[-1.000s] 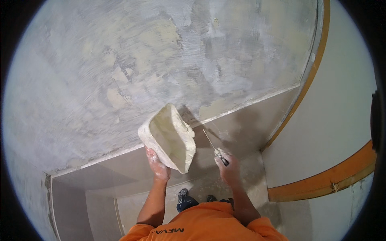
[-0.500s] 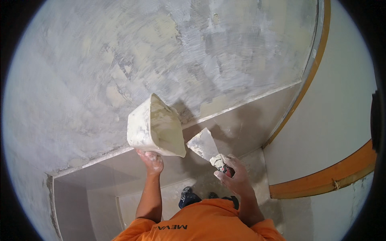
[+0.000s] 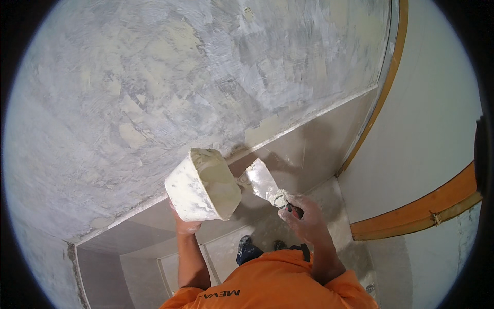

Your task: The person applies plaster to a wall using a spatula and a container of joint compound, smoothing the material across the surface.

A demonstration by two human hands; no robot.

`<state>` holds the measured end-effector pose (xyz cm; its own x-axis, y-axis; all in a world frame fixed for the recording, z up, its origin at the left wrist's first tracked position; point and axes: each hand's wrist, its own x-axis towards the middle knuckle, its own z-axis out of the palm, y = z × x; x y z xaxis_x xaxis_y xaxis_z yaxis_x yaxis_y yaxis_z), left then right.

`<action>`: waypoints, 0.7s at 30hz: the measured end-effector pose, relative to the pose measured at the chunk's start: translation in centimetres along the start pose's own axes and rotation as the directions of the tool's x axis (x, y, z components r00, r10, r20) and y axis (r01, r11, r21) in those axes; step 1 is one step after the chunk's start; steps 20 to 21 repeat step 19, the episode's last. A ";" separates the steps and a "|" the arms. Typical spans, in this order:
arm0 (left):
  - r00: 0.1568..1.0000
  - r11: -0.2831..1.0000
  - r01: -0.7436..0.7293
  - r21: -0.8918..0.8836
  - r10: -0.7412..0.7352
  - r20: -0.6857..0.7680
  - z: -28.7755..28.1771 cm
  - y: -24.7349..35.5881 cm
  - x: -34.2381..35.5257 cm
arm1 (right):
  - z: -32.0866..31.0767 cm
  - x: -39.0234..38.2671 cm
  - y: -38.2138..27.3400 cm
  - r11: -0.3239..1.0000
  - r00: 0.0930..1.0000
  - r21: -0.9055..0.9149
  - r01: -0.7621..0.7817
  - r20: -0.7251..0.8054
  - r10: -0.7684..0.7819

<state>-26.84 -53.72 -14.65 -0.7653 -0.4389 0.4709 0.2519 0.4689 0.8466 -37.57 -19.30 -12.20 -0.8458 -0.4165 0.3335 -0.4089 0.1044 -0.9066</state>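
My left hand (image 3: 185, 221) grips a white plastic tub (image 3: 190, 195) smeared with pale plaster, most of its fingers hidden behind the tub. The tub is tilted, its mouth facing right, and pale plaster coats its inside. In my right hand (image 3: 303, 216), which is dusted with plaster, is a putty knife (image 3: 263, 181) with a wide metal blade and a dark handle. Plaster is caked where blade meets handle and along the blade's left edge. The blade points up and left, just right of the tub's mouth.
A grey-white plastered wall (image 3: 139, 92) fills the upper left, ending below at a pale edge strip. Beneath it runs a smooth tiled band (image 3: 314, 139). At right stands a white panel (image 3: 427, 134) with a curved orange-brown trim (image 3: 411, 213). My feet (image 3: 244, 242) are on the floor below.
The tub has tipped, its rim turning further toward the lower right. The putty knife has shifted slightly left and up beside it. My view has moved a little.
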 end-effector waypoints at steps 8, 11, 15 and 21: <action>0.967 0.877 0.233 -0.421 -0.254 0.005 2.9 2.8 -0.2 | -0.3 0.6 -1.7 0.995 0.995 0.032 -0.091 0.042 0.090; 0.953 0.863 0.288 -0.414 -0.299 0.040 3.8 3.0 -0.2 | -0.2 1.0 -1.7 0.999 0.999 0.013 -0.049 -0.001 0.049; 0.979 0.897 0.196 -0.397 -0.157 0.129 4.4 0.9 -0.9 | 0.2 1.0 -1.0 1.000 0.998 -0.016 -0.016 -0.065 0.015; 0.982 0.909 0.188 -0.373 -0.163 0.099 5.5 0.2 -0.9 | 0.1 0.7 -1.0 0.997 0.994 -0.065 -0.038 -0.105 0.031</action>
